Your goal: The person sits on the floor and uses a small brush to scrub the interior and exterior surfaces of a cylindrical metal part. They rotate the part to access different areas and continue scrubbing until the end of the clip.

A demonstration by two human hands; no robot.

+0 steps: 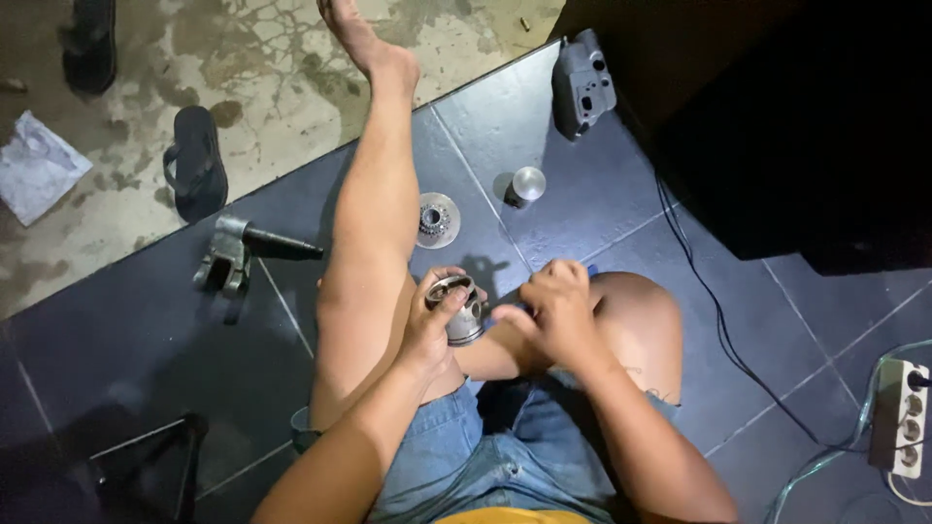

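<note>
I sit on a dark tiled floor, one leg stretched out, the other knee bent. My left hand (429, 325) grips a round grey metal piston-like part (460, 311) over my thigh. My right hand (555, 312) is closed around a thin tool with a blue handle (589, 271), whose tip points at the metal part. The tool is mostly hidden by my fingers.
On the tiles lie a toothed metal disc (436, 219), a shiny round cap (527, 184), a grey engine cover (583, 82) and a metal bracket with a dark shaft (233, 254). A black cable (723, 330) and a power strip (905, 417) are at right. Sandals (197, 160) rest on concrete.
</note>
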